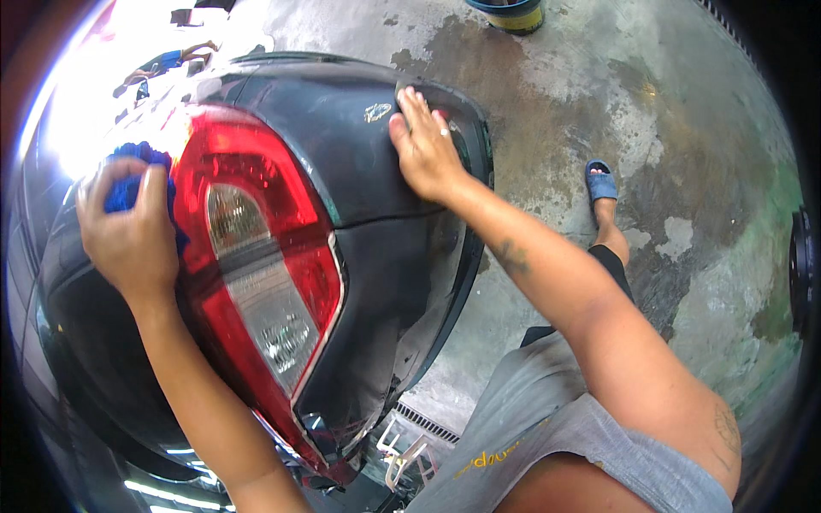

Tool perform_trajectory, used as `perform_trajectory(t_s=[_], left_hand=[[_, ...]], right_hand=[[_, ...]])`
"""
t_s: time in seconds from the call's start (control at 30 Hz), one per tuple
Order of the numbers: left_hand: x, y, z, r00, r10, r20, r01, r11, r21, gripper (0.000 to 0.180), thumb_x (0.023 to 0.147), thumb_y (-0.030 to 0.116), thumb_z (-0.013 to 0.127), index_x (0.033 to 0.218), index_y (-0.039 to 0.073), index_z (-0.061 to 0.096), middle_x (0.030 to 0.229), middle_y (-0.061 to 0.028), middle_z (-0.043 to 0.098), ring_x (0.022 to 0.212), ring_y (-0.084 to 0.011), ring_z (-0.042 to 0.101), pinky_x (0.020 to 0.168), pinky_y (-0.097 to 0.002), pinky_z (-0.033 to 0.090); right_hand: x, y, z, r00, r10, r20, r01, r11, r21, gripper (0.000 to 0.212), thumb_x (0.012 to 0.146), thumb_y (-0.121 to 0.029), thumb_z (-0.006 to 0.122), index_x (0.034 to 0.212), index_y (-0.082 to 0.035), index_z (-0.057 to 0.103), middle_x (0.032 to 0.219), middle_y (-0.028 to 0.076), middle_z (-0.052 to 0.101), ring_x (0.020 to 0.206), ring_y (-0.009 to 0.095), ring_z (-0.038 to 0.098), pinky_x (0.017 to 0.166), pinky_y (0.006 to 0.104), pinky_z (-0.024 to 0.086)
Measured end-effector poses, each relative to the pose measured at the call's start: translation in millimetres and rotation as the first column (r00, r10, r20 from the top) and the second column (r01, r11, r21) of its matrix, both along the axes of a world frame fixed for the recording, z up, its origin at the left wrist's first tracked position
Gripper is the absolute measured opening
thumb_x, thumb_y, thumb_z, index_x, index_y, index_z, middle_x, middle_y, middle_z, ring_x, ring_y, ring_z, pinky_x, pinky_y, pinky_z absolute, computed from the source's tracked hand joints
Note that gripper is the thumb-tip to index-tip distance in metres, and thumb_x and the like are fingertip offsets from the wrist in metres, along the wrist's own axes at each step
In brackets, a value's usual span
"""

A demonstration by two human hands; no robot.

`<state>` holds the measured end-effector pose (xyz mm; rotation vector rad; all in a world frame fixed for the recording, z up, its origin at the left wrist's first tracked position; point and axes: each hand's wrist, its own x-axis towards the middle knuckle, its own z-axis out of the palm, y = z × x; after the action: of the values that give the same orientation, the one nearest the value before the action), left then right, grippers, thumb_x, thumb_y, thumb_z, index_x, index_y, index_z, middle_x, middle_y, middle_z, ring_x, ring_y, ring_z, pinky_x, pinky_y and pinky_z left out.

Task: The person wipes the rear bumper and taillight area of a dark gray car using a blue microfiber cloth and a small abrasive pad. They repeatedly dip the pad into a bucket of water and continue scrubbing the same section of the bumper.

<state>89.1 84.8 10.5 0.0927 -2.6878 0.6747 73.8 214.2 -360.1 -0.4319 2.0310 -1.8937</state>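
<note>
At the left, my left hand (pixel 132 248) is closed round a bunched blue cloth (pixel 124 195), which rests against the car's dark body beside the tail light (pixel 286 321). That light is long, with red and clear sections. On the other side of it, my right hand (pixel 423 154) lies with its fingers stretched out on the dark bumper (pixel 376 184). A small tan edge shows by those fingertips; what it belongs to, and anything beneath the palm, is hidden. Close to the right thumb is a pale scuffed mark (pixel 376 112) on the bumper.
A dark bucket (pixel 513 15) with a yellow band stands at the top on the stained concrete floor (pixel 684 282). My foot wears a blue slide sandal (pixel 602 181). Below the bumper are a white plastic chair (pixel 409 457) and a floor grate (pixel 428 422). Another person's limbs show at upper left.
</note>
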Motion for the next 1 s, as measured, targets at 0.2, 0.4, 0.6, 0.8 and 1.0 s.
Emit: perform_trajectory(t_s=[0.2, 0.4, 0.6, 0.8, 1.0], left_hand=[[3.4, 20.8, 0.2, 0.998, 0.059, -0.006, -0.058, 0.99, 0.125, 0.01, 0.088, 0.003, 0.078, 0.094, 0.003, 0.07, 0.105, -0.0104, 0.067, 0.108, -0.027, 0.065, 0.107, -0.0412, 0.048], [8.3, 27.9, -7.1, 0.984, 0.177, 0.027, -0.179, 0.972, 0.152, 0.015, 0.083, 0.001, 0.077, 0.093, 0.0, 0.066, 0.117, -0.0185, 0.066, 0.123, -0.0375, 0.064, 0.11, -0.0519, 0.047], [-1.5, 34.3, -5.6, 0.98, 0.197, 0.039, -0.201, 0.962, 0.187, 0.016, 0.083, 0.002, 0.075, 0.092, -0.001, 0.063, 0.117, -0.0197, 0.066, 0.127, -0.0417, 0.062, 0.111, -0.058, 0.045], [8.4, 30.7, -0.1, 0.968, 0.243, 0.063, -0.25, 0.947, 0.199, 0.015, 0.087, 0.004, 0.076, 0.095, 0.001, 0.064, 0.125, -0.0204, 0.066, 0.129, -0.0394, 0.061, 0.115, -0.0554, 0.042], [12.2, 29.2, -2.1, 0.968, 0.249, 0.044, -0.252, 0.935, 0.248, 0.016, 0.087, 0.005, 0.075, 0.096, 0.002, 0.062, 0.135, -0.0237, 0.064, 0.13, -0.0386, 0.06, 0.117, -0.0549, 0.041]], right_hand=[[-33.7, -23.6, -51.8, 0.932, -0.031, 0.362, -0.018, 0.991, 0.132, 0.079, 0.118, -0.059, 0.02, 0.174, -0.005, 0.028, 0.182, 0.019, 0.026, 0.17, 0.035, 0.021, 0.136, 0.0561, 0.017], [-58.7, -12.9, -76.2, 0.9, 0.088, 0.426, -0.14, 0.986, 0.093, 0.075, 0.119, -0.052, 0.025, 0.169, 0.004, 0.035, 0.178, 0.027, 0.031, 0.168, 0.04, 0.026, 0.136, 0.0517, 0.022], [-66.2, -33.8, -126.1, 0.871, -0.083, 0.485, 0.012, 0.989, 0.148, 0.077, 0.12, -0.05, 0.027, 0.166, 0.012, 0.033, 0.174, 0.036, 0.029, 0.166, 0.045, 0.027, 0.136, 0.0496, 0.022], [-71.1, -16.7, -63.7, 0.885, 0.007, 0.466, -0.013, 1.0, 0.009, 0.077, 0.121, -0.047, 0.027, 0.165, 0.017, 0.03, 0.173, 0.04, 0.029, 0.166, 0.046, 0.024, 0.137, 0.0474, 0.019], [-82.2, -29.8, -76.2, 0.84, 0.028, 0.542, -0.041, 0.999, 0.012, 0.082, 0.12, -0.052, 0.022, 0.165, 0.016, 0.03, 0.172, 0.04, 0.03, 0.166, 0.047, 0.023, 0.138, 0.0467, 0.018]])
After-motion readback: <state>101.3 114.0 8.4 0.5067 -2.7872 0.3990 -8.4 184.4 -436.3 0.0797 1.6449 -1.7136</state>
